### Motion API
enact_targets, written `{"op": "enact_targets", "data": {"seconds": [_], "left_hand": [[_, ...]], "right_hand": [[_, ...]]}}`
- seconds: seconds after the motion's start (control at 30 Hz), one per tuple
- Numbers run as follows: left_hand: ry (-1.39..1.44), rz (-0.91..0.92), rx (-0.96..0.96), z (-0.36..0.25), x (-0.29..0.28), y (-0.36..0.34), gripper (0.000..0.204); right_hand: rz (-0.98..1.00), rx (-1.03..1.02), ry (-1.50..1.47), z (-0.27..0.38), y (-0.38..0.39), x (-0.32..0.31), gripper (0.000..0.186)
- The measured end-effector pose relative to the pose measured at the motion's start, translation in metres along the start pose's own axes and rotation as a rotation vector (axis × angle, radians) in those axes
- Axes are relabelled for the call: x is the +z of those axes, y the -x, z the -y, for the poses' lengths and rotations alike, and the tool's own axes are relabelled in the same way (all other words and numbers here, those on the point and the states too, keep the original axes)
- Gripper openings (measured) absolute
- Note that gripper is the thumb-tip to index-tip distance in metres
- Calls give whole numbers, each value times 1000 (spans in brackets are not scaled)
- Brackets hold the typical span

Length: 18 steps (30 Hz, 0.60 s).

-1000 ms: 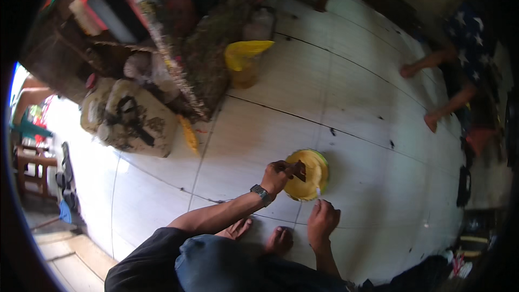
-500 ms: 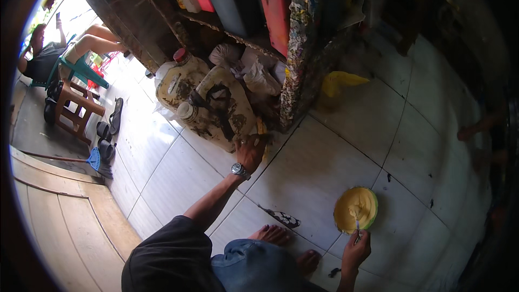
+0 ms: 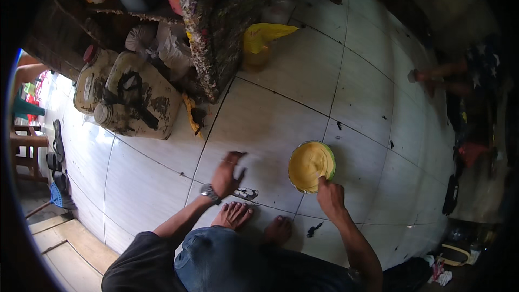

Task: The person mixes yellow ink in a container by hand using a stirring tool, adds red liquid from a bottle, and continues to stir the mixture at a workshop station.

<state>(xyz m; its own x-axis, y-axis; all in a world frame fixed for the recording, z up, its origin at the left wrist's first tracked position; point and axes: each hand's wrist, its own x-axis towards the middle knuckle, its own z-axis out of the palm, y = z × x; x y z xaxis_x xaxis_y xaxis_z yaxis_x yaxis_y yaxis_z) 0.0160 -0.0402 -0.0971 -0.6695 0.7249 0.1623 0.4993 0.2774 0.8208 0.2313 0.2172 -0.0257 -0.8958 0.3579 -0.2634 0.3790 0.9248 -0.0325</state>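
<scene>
A round tub with thick, creamy yellow paste inside stands on the tiled floor, right of the middle. My right hand is closed at its near rim around a thin-handled tool, which my fingers largely hide; its kind does not show. My left hand, with a watch at the wrist, hovers over the floor to the left of the tub. Its fingers are apart and hold nothing. A small black-and-white patterned piece lies close beside it, near my bare feet.
Two stained jerrycans stand at left, with a yellow scrap next to them. A paint-crusted post and shelf rise behind. A yellow plastic bag sits farther back. Another person's legs are at far right. Sandals lie at left.
My left hand has come away from beside the jerrycan and moved toward the tub, its fingers now apart. The view has swung right. My right hand stays at the tub.
</scene>
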Motion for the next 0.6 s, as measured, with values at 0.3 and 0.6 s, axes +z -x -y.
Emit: {"op": "enact_targets", "data": {"seconds": [0.3, 0.6], "left_hand": [[129, 321, 140, -10, 115, -15, 115], [3, 347, 64, -13, 126, -12, 119]], "right_hand": [[-92, -11, -123, 16, 1, 8, 4], [-39, 336, -437, 18, 4, 16, 23]]}}
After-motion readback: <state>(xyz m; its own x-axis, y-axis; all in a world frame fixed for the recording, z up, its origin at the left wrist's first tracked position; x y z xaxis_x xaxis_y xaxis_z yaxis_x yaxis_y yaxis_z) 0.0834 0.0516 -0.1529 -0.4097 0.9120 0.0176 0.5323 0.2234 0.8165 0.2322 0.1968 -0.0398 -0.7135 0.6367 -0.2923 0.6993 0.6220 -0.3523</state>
